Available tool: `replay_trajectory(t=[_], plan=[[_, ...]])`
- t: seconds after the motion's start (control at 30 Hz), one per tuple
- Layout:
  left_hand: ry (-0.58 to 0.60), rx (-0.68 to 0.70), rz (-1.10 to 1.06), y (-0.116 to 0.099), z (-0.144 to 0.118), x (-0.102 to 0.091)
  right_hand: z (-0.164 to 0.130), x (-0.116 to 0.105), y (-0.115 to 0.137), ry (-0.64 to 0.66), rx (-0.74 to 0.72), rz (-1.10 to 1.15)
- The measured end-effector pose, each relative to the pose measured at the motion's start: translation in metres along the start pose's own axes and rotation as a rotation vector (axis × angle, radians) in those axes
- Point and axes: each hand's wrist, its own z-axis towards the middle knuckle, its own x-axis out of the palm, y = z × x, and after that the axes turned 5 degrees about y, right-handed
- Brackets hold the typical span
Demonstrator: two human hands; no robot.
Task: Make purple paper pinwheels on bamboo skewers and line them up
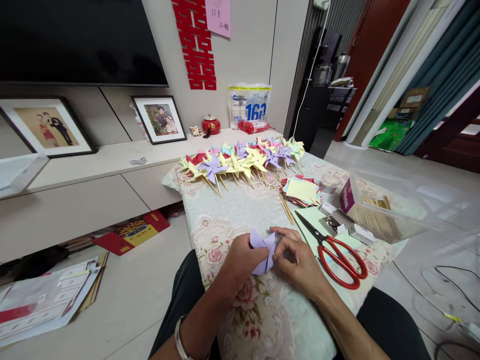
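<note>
A purple paper pinwheel (258,240), partly folded, is held between both hands over the flowered tablecloth (215,235). My left hand (242,255) grips it from the left, with the thumb lying across its middle. From the right, my right hand (296,257) pinches its edge between thumb and fingers. Some of the paper is hidden behind the fingers. To the right of my right hand lie scissors (339,257) with red handles, blades spread, on pale green paper (309,225). Several thin wooden sticks (287,209) lie just beyond the hands.
Several finished pinwheels (240,162) on sticks crowd the table's far end. A stack of coloured paper squares (302,191) lies nearer, beside a round clear tub (330,182). A small box of metal pins (332,224) and a clear plastic bin (390,210) with sticks stand at the right.
</note>
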Motion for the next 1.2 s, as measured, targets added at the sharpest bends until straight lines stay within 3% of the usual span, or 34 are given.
replay_trajectory(t=[0.47, 0.7, 0.87, 1.03, 1.1, 1.2], plan=[[-0.051, 0.027, 0.172, 0.008, 0.005, 0.001, -0.001, 0.001, 0.000, 0.005, -0.013, -0.030], [-0.067, 0.049, 0.115, 0.014, 0.006, -0.001, -0.001, -0.002, 0.001, -0.024, -0.003, -0.018], [-0.054, 0.063, -0.100, 0.005, 0.005, -0.009, -0.001, -0.008, -0.006, -0.259, 0.060, 0.255], [0.030, 0.064, -0.264, 0.000, 0.015, 0.002, 0.005, -0.001, -0.012, -0.143, 0.154, 0.673], [0.072, 0.076, -0.279, 0.004, 0.021, 0.010, 0.007, 0.003, -0.012, -0.125, 0.157, 0.729], [0.004, 0.093, -0.226, 0.010, 0.028, 0.019, 0.009, 0.005, -0.012, -0.178, 0.185, 0.724]])
